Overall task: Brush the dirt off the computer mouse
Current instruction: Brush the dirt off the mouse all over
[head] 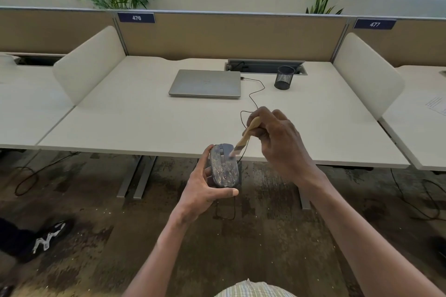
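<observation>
A dark computer mouse [225, 167] streaked with pale dirt is held in the air just in front of the desk's near edge. My left hand [205, 188] grips it from the left and below, thumb under its rear end. My right hand [277, 137] grips the wooden handle of a small brush [243, 138]. The brush slants down to the left, and its bristles touch the mouse's front right part beside the wheel. The mouse's thin black cable [253, 94] runs over the desk to the laptop.
A closed grey laptop [206, 83] lies on the white desk [144, 116], with a black mesh pen cup [284, 77] to its right. White side dividers flank the desk. A person's shoe [48, 239] rests on the floor at left.
</observation>
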Demonstrator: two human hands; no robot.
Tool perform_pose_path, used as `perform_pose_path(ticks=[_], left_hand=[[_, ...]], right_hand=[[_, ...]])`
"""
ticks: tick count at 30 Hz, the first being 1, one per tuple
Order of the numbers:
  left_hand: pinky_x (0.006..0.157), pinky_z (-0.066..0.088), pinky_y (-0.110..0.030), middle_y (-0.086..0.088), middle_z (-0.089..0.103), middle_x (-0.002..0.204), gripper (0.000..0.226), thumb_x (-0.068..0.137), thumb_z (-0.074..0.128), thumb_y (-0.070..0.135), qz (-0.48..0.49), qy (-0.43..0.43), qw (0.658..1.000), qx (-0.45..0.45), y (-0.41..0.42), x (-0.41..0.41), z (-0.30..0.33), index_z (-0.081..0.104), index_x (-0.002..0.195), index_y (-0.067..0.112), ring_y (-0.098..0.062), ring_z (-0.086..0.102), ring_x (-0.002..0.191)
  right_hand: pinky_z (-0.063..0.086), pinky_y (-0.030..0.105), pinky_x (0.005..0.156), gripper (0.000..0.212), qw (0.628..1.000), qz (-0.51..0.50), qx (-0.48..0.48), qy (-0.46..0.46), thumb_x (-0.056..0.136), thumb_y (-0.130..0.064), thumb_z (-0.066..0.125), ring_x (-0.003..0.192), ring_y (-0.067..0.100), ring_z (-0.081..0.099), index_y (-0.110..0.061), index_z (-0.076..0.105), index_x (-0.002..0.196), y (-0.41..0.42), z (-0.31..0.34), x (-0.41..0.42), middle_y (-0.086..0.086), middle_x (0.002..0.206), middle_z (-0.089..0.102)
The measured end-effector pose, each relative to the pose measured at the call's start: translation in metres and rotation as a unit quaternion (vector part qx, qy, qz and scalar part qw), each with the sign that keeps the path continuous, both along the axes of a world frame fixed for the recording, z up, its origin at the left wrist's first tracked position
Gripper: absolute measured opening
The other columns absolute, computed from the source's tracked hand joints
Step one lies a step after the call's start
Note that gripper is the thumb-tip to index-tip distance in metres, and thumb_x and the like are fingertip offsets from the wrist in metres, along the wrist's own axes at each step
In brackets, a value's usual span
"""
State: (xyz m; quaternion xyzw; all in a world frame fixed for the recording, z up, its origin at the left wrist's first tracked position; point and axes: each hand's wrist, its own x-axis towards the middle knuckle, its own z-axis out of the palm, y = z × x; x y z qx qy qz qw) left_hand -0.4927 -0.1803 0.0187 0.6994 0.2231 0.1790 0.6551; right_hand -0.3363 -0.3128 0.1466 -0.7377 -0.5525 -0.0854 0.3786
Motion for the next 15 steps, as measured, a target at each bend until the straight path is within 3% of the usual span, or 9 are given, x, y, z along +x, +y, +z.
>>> perform_pose_path(ticks=[3,10,15], left_hand=[[0.102,0.057,-0.031,0.016,0.056,0.137,0.132,0.054,0.101,0.029,-0.001,-0.002,1.0,-0.001,0.002,0.002,0.001,0.025,0.16,0.047,-0.008,0.066,0.123],[0.101,0.056,-0.027,0.02,0.053,0.136,0.129,0.057,0.099,0.024,-0.005,-0.005,1.0,0.001,0.004,0.005,0.001,0.026,0.161,0.044,0.005,0.064,0.119],[0.097,0.058,-0.027,0.017,0.056,0.134,0.13,0.057,0.099,0.016,-0.002,-0.003,1.0,-0.01,0.008,0.004,0.001,0.026,0.161,0.042,0.0,0.067,0.118]], right_hand=[[0.04,0.011,0.066,0.024,1.0,-0.018,0.006,0.014,0.094,0.002,0.06,0.089,0.008,0.048,-0.019,0.055,0.105,0.002,-0.003,0.004,-0.009,0.09,0.068],[0.042,0.017,0.067,0.032,0.997,-0.044,0.029,0.055,0.093,0.004,0.059,0.09,0.007,0.051,-0.026,0.052,0.104,0.004,-0.012,0.012,-0.014,0.09,0.063],[0.042,0.017,0.07,0.036,0.998,-0.027,0.01,0.063,0.092,0.005,0.059,0.092,0.011,0.056,-0.029,0.051,0.102,0.003,-0.019,0.011,-0.011,0.093,0.069]])
